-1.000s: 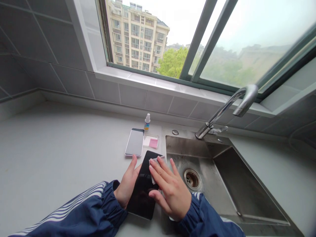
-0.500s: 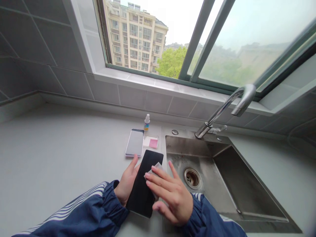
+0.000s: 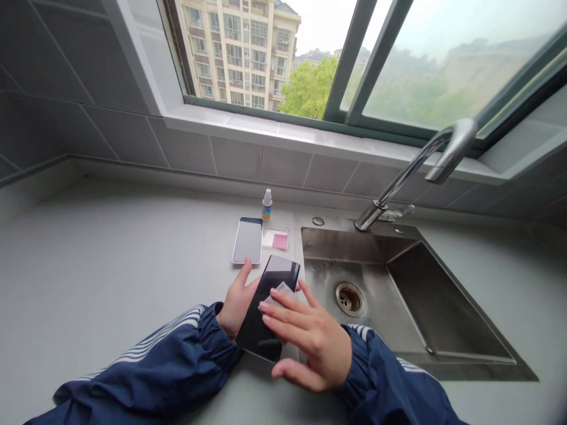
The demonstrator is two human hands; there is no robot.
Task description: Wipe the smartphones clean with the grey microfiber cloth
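A black smartphone (image 3: 261,329) lies tilted in my left hand (image 3: 236,300), which grips it from the left edge and underneath. Pressed flat against its screen under my right hand's fingers is a small pale wipe (image 3: 282,289). My right hand (image 3: 315,337) has its fingers stretched over the wipe, with the thumb held apart below. A second phone (image 3: 248,241) with a light grey screen rests on the counter just beyond my left thumb. Beside it are a clear flat case (image 3: 280,241) with a pink piece inside and a small white spray bottle (image 3: 267,205).
The steel sink (image 3: 372,260) with its drain (image 3: 350,299) is set into the counter on the right. A chrome faucet (image 3: 398,183) rises at its back edge. White countertop (image 3: 133,254) stretches to the left, and a tiled wall and window stand behind.
The view has tilted down slightly, so the counter things appear higher. Light now reflects off the top of the black phone, and both hands keep their hold on phone and wipe.
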